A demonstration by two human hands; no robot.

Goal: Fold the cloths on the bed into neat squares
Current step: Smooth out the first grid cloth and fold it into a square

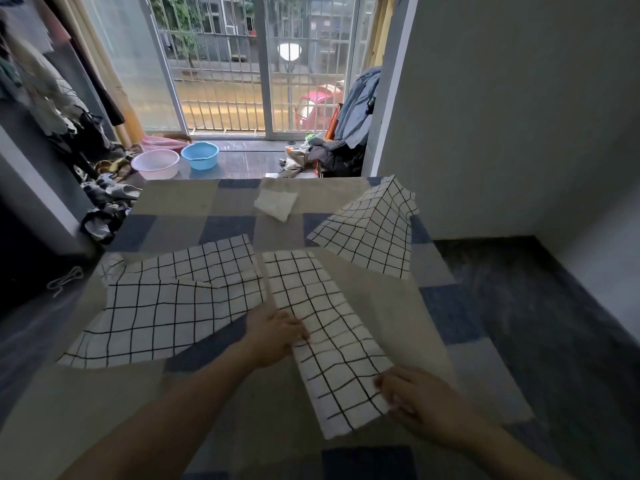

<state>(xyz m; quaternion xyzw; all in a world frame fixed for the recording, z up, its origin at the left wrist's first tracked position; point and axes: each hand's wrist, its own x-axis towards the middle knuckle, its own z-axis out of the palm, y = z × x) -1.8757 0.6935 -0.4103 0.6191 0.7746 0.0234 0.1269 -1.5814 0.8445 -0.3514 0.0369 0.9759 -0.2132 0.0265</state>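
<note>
While both hands pin it, the folded grid cloth (329,337) runs lengthwise from lower centre toward frame centre. Left hand (277,336) presses flat mid-edge; right hand (419,400) pinches the near corner.

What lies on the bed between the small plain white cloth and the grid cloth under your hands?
Head view: only bare checked bed cover between the plain white cloth and the middle grid cloth; nothing else lies there.

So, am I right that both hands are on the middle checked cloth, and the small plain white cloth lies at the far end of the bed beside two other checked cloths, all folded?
Not quite: the head view shows the left cloth and right cloth lying unfolded. Both the left hand and right hand are on the middle checked cloth; the plain white cloth lies at the far end.
</note>
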